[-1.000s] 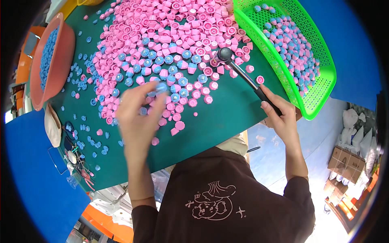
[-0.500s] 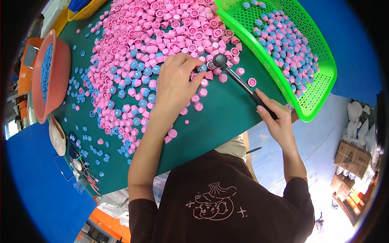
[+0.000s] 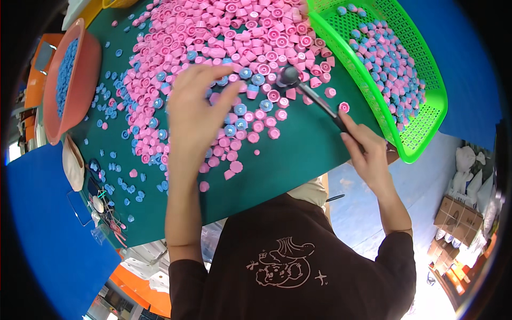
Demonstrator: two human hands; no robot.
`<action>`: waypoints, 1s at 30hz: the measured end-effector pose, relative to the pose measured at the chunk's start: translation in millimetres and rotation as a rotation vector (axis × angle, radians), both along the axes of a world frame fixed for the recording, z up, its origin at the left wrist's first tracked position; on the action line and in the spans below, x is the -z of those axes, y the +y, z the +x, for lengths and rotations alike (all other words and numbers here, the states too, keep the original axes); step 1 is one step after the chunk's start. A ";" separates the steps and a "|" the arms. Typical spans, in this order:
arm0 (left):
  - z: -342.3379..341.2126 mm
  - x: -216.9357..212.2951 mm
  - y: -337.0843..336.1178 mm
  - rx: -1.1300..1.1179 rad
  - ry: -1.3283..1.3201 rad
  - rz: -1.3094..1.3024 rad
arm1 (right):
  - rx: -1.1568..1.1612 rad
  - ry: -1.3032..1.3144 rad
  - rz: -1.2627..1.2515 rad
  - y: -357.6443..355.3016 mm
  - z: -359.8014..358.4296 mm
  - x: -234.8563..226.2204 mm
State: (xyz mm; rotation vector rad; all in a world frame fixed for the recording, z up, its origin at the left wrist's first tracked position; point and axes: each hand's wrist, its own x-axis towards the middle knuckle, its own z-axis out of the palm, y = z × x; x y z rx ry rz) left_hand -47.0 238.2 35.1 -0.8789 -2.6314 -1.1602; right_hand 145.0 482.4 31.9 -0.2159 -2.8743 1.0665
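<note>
My right hand [image 3: 369,153] is wrapped round the dark handle of a small hammer [image 3: 321,103]. The black, rounded hammer head is over the near right part of the pink heap, close to a few pieces. My left hand [image 3: 196,109], slightly blurred, hovers over the heap with thumb and fingers apart and nothing visible between them. Right of its fingertips are several pink pieces topped with blue caps, such as one blue-capped piece [image 3: 258,79]. Small pink cup-shaped pieces [image 3: 224,40] make up the heap; some show round hollow ends.
A green perforated basket [image 3: 429,141] of pink-and-blue pieces stands at the right edge of the green table [image 3: 290,152]. At the left, a salmon-coloured basin [image 3: 88,77] holds blue caps. Loose blue caps [image 3: 110,112] lie beside it, with a beige pouch [image 3: 73,164] and cords nearer.
My left hand has let go of the blue-capped piece near the hammer head and moved left, its fingers opening. The right hand still grips the hammer. The whole view has shifted slightly.
</note>
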 end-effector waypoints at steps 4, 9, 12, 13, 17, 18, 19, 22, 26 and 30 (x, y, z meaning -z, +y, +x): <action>8.2 -30.6 -83.1 -0.341 -0.024 -0.012 | 0.070 0.070 -0.194 7.2 -2.1 12.6; 14.8 -2.6 -187.0 -0.644 -0.064 -0.043 | 0.206 0.041 -0.333 14.0 7.1 19.4; 31.0 7.5 -199.6 -0.604 -0.191 -0.263 | 0.167 0.037 -0.353 10.1 2.1 32.3; 36.9 8.0 -200.6 -0.609 -0.193 -0.265 | 0.156 0.028 -0.375 9.1 2.1 33.4; 57.1 10.8 -200.1 -0.528 -0.191 -0.230 | 0.127 -0.016 -0.361 -1.2 -1.3 26.7; 59.0 13.0 -197.8 -0.439 -0.160 -0.205 | 0.126 -0.014 -0.356 -1.1 -1.2 25.6; 60.0 19.2 -195.8 -0.409 -0.169 -0.174 | 0.126 -0.013 -0.350 -1.5 0.2 25.0; 56.5 26.8 -189.4 -0.375 -0.204 -0.217 | 0.168 -0.019 -0.362 2.6 6.1 21.9; 56.0 30.0 -208.0 -0.341 -0.111 -0.285 | 0.134 0.025 -0.310 -3.0 2.1 13.0; 56.7 9.4 -188.1 -0.466 -0.154 -0.195 | 0.140 0.017 -0.260 -4.1 9.2 -1.3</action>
